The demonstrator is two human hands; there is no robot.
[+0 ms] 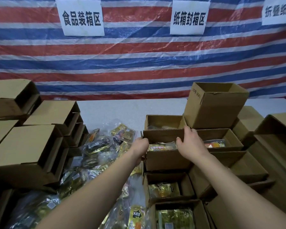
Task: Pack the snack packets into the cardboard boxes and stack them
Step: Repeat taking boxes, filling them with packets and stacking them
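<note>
An open cardboard box [167, 160] sits at centre with snack packets [157, 147] inside. My left hand [141, 147] grips its left wall, fingers curled over the edge. My right hand [189, 142] rests on its right side, fingers curled over the far flap [162, 135]. A heap of loose snack packets [104, 146] in clear bags lies to the left of the box. More open boxes with packets stand in front, one box [168, 187] nearer and another box [180, 215] at the bottom edge.
Empty folded boxes [40, 142] are stacked on their sides at the left. An empty upright box [215, 104] stands on other boxes at the back right, and more boxes [271, 146] fill the right. A striped tarp with paper signs hangs behind the white table [122, 109].
</note>
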